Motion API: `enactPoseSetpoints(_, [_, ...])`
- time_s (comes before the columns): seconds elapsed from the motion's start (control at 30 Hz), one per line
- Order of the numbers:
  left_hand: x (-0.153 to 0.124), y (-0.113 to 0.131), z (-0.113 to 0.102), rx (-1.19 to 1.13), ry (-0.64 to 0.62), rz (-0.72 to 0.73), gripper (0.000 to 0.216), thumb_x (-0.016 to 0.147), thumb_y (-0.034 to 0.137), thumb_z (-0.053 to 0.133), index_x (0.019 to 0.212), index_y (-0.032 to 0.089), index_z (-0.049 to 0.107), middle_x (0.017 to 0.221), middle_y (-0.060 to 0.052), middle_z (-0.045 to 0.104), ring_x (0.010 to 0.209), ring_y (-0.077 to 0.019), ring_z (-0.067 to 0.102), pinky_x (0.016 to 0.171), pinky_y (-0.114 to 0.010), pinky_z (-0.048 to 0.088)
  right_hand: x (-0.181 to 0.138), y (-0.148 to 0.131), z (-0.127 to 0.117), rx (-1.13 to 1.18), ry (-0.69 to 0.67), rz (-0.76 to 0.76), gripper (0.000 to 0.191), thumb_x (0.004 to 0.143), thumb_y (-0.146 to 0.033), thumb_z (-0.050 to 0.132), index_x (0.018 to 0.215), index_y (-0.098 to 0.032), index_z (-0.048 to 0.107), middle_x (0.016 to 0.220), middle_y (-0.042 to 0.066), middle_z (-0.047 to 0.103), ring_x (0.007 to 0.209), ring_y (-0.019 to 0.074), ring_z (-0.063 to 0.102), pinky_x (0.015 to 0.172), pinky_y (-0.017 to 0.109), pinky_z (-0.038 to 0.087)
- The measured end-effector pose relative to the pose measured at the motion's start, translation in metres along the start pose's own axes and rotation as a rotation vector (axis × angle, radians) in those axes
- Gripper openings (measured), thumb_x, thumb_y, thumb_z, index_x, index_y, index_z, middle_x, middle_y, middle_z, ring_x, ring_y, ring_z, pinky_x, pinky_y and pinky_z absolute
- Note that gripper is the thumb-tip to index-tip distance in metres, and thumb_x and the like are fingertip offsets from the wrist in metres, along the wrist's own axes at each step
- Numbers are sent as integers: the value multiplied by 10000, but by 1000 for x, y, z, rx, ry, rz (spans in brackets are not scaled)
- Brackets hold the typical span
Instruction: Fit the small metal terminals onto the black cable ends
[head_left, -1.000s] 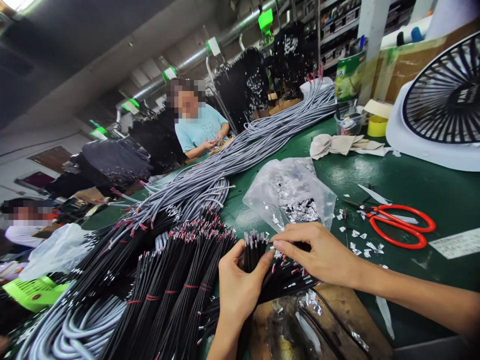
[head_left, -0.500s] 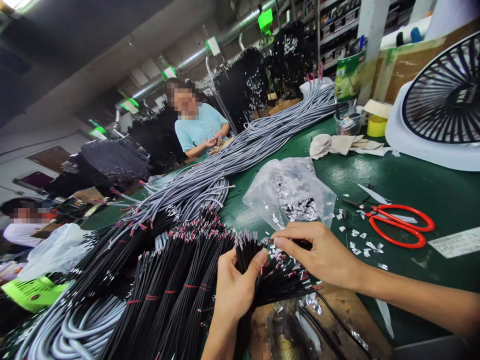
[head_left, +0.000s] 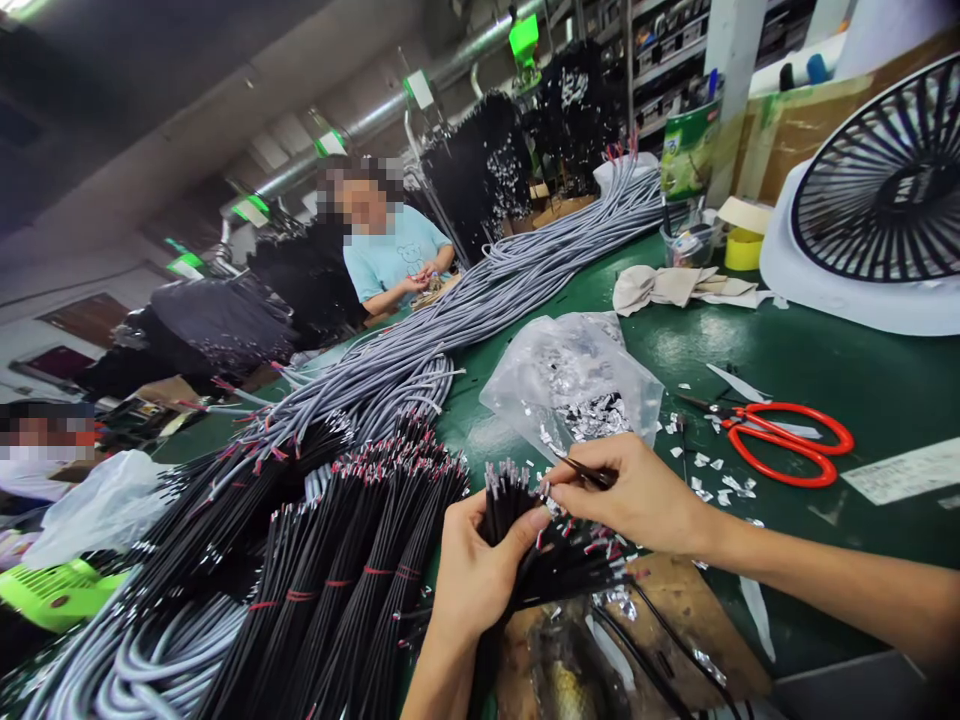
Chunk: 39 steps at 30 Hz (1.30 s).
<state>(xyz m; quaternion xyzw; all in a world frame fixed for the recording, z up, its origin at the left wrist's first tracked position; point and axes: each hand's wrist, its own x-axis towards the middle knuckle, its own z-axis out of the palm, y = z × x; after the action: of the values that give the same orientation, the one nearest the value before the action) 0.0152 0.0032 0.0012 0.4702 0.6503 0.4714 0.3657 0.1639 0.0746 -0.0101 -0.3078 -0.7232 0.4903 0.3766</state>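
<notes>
My left hand (head_left: 480, 560) is wrapped round an upright bundle of thin black cables (head_left: 504, 500), whose stripped, silvery ends stick up above the fist. Close beside those ends, my right hand (head_left: 637, 490) is closed on a slim dark tool (head_left: 589, 470) that looks like tweezers. Its thumb and forefinger meet at a cable end at the bundle's right side; what they pinch is too small to make out. More black cables with red and silver tips (head_left: 577, 560) lie just under the right hand.
Tied black cable bundles (head_left: 337, 580) and grey cables (head_left: 517, 270) lie to the left and behind. A clear plastic bag (head_left: 570, 370) holds foil scraps. Red-handled scissors (head_left: 787, 440), a fan (head_left: 885, 200) and a cloth (head_left: 682, 287) are at right. A person (head_left: 397, 250) sits across the table.
My right hand has turned a little, so the dark tool now shows above its fingers. My left hand and the bundle have shifted slightly right. The whole view has swung slightly.
</notes>
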Motion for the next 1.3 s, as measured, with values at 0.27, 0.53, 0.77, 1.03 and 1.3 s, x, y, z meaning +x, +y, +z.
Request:
enactPoseSetpoints(0.27, [-7,4,5,-246,15,-154,262,551,273,773,604,127,561,502,42,536,446,-88,490,428,-199,453,4,7,2,-116,43,-54,302,792,-321,549,597,-121,664,505,-16,514,493,79,408,472,215,312])
enactPoseSetpoints(0.53, [3,8,1,-116,28,-88,349,626,371,711,500,110,518,452,42,448,402,-64,404,393,-191,430,2,6,3,-73,1,-28,276,810,-355,548,976,-155,643,782,28,662,668,131,567,614,250,438])
enactPoseSetpoints(0.77, [0,5,-1,109,74,83,335,692,353,655,495,108,541,448,54,389,427,-63,316,370,-168,300,-1,5,3,-115,2,-163,264,865,-305,491,1031,-168,644,984,58,672,906,159,600,815,307,447])
enactPoseSetpoints(1.03, [2,3,2,211,69,168,252,728,320,624,617,98,670,491,34,479,467,-89,362,431,-187,302,-1,3,0,-138,-55,-191,242,868,-256,484,977,-189,689,824,35,691,759,152,614,711,292,462])
enactPoseSetpoints(1.3, [0,6,3,228,175,199,219,697,301,645,633,95,683,551,-7,587,508,-126,458,476,-211,377,-1,3,0,-127,-46,-161,245,862,-254,485,955,-189,702,820,32,704,740,152,615,684,280,458])
